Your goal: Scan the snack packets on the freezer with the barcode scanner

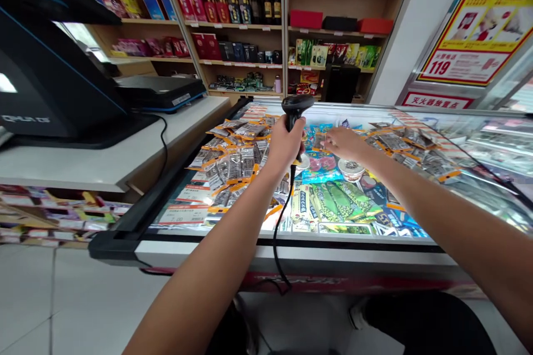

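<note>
My left hand (284, 143) is wrapped round the handle of a black barcode scanner (297, 103), held upright over the glass lid of a chest freezer (183, 244). The scanner's cable (280, 227) hangs down past the freezer's front edge. Just to the right, my right hand (345, 143) is closed in a pinch on a small snack packet (318, 141) with an orange edge. Similar packets lie in a loose pile (239, 163) left of my hands and in another pile (393, 141) to the right. Under the glass are green ice cream packs (343, 199) and a tub (351, 169).
On the left, a white counter (179, 133) carries a dark checkout machine (54, 66) and a scale (160, 91). Shelves with bottles (245, 8) and boxes stand behind the freezer. A fire notice (462, 39) hangs at the right.
</note>
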`<move>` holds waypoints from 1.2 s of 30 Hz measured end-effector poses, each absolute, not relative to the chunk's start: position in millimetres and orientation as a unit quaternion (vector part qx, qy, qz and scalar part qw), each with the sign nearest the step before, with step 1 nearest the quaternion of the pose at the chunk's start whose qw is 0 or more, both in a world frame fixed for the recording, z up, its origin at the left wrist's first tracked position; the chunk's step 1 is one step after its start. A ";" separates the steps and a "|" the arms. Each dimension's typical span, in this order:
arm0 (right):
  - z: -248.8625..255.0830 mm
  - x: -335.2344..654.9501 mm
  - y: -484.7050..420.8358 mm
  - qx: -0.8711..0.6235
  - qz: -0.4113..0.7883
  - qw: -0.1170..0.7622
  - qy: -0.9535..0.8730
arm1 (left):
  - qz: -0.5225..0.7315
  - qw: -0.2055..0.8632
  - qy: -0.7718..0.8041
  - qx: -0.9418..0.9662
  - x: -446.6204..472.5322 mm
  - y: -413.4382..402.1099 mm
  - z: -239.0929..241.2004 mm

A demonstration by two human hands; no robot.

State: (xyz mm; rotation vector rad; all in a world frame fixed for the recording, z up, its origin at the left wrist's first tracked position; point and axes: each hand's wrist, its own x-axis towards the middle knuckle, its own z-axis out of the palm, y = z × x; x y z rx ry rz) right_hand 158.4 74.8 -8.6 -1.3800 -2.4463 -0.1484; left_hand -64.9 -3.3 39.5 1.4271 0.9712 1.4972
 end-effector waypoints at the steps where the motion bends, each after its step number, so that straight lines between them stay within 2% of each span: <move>1: -6.7 160.5 64.5 -0.471 -0.058 0.171 -0.863 | 0.592 0.415 0.387 0.572 -64.7 -2.8 39.1; 6: -15.8 169.7 39.0 -0.492 -0.107 0.213 -0.837 | 0.573 0.404 0.386 0.600 -64.1 -0.5 34.8; 11: -21.7 172.1 41.2 -0.554 -0.036 0.181 -0.812 | 0.508 0.404 0.388 0.654 -60.8 -6.5 32.6; 17: -1.7 187.9 28.9 -0.556 0.071 0.384 -0.734 | 0.380 0.424 0.328 0.754 -55.9 -24.5 38.7; 19: 3.0 201.2 27.4 -0.570 0.095 0.417 -0.701 | 0.350 0.413 0.329 0.774 -55.6 -26.5 39.0; 27: 13.8 237.2 31.8 -0.615 0.079 0.465 -0.632 | 0.261 0.398 0.355 0.805 -55.0 -26.9 38.2; 36: 19.3 239.3 27.8 -0.613 0.086 0.473 -0.627 | 0.238 0.405 0.330 0.819 -53.8 -24.8 34.8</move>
